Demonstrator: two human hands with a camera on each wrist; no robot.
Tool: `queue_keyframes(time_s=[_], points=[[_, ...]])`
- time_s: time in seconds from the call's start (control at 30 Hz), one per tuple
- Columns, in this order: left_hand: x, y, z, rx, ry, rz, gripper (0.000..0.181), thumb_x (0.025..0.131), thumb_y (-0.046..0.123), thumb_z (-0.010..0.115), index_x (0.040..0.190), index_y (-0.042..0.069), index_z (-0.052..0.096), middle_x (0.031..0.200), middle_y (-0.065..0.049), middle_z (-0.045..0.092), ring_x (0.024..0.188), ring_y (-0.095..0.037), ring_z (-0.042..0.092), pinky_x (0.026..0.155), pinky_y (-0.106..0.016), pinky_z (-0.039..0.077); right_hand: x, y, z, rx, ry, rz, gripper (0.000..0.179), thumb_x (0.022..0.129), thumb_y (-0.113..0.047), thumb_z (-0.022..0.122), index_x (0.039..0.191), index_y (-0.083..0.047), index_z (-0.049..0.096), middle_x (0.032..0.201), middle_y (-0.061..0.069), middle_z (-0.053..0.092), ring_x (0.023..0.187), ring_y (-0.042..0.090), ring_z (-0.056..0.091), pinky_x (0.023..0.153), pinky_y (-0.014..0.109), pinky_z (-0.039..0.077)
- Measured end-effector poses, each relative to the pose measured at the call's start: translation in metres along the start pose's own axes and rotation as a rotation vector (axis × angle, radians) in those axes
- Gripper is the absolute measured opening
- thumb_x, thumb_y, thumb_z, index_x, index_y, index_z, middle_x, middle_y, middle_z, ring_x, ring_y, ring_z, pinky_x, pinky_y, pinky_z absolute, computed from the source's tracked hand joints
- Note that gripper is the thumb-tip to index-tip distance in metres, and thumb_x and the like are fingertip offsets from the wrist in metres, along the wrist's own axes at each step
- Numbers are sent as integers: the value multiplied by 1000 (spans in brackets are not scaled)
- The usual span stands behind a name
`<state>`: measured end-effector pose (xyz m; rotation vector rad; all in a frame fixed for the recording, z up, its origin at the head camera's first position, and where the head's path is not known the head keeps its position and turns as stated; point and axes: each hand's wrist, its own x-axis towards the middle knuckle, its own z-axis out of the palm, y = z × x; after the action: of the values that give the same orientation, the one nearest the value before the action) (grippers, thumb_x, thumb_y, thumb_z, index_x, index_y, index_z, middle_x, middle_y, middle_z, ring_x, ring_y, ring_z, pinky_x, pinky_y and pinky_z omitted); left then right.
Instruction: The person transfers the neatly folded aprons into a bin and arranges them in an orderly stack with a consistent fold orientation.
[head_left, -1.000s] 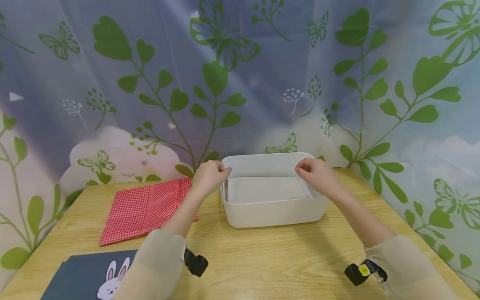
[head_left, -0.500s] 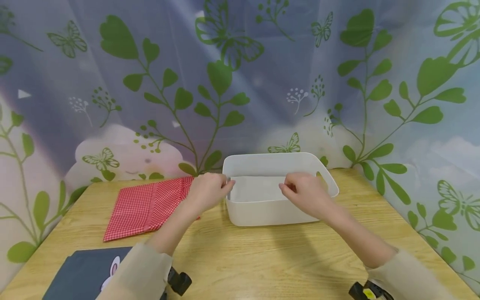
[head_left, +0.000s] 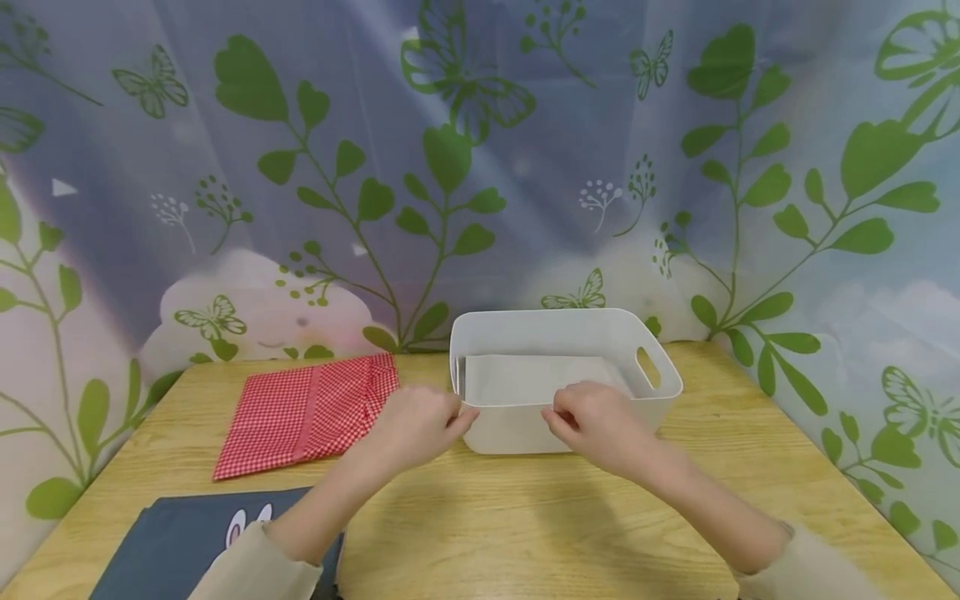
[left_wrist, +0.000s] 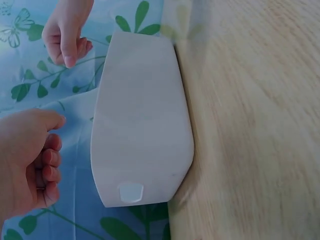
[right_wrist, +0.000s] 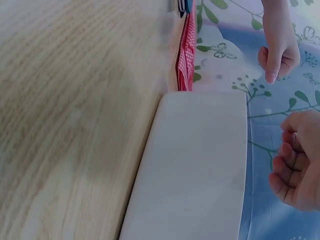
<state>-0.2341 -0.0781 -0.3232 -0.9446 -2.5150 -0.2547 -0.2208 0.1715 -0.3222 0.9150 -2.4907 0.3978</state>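
A white plastic bin [head_left: 517, 429] with a cut-out handle in its right end stands on the table near the backdrop. Flat inside it lies a pale folded piece [head_left: 532, 379], looking like cloth. My left hand [head_left: 420, 423] hovers in front of the bin's left corner, fingers loosely curled and holding nothing. My right hand [head_left: 603, 423] is level with it before the front wall, also bare, thumb and forefinger close together. Both wrist views show air between the hands and the bin wall, with the left hand [left_wrist: 27, 160] and right hand [right_wrist: 302, 165] curled loosely.
Left of the bin lies a folded red-and-white gingham cloth [head_left: 285, 408]. Nearer, a folded dark blue cloth [head_left: 172, 542] with a rabbit print is partly covered by my left sleeve. A leaf-and-butterfly curtain [head_left: 480, 167] hangs behind the wooden table [head_left: 480, 533].
Both hands have come back toward me and lower, from over the bin's ends to before its front wall. The right hand has also moved left, uncovering the handle. The bin stays put.
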Motion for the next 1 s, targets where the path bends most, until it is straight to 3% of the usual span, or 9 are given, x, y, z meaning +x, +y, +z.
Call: queue_keyframes(time_s=[0.2,0.4,0.53,0.73,1.0], points=[[-16,-2,0,24,16,2,48,87,30,64,50,20,34,47,12,26,43,-3,24,37,-19,20,-3,-13,11,16,-5,-64,37,83,-12,65,56,-20,41,54,-12,33,52,5,32,49,19,30],[-35,-9,-3,27,-12,-53,47,85,30,66,51,19,35,48,11,29,43,-4,25,37,-19,21,-4,-20,26,-14,57,-180,34,79,-12,67,56,-19,42,54,-12,34,51,5,35,46,17,30],[-48,-17,-6,17,-32,-93,46,85,30,66,52,19,36,49,11,29,44,-3,23,38,-19,18,-4,-26,35,-21,57,-227,30,77,-12,68,58,-18,46,55,-11,37,51,4,36,47,16,30],[-64,-30,-16,-40,-73,-188,44,86,29,66,52,20,39,47,12,28,43,-2,23,40,-19,17,-2,-42,44,7,-39,-204,18,80,-16,68,66,-16,57,61,-11,48,56,3,42,49,16,35],[-81,-45,-31,-145,-173,-335,25,89,29,62,66,20,57,51,12,40,45,-5,34,40,-21,28,6,-65,51,96,-208,-128,11,86,-20,64,83,-10,65,76,-3,61,69,9,54,60,22,47]])
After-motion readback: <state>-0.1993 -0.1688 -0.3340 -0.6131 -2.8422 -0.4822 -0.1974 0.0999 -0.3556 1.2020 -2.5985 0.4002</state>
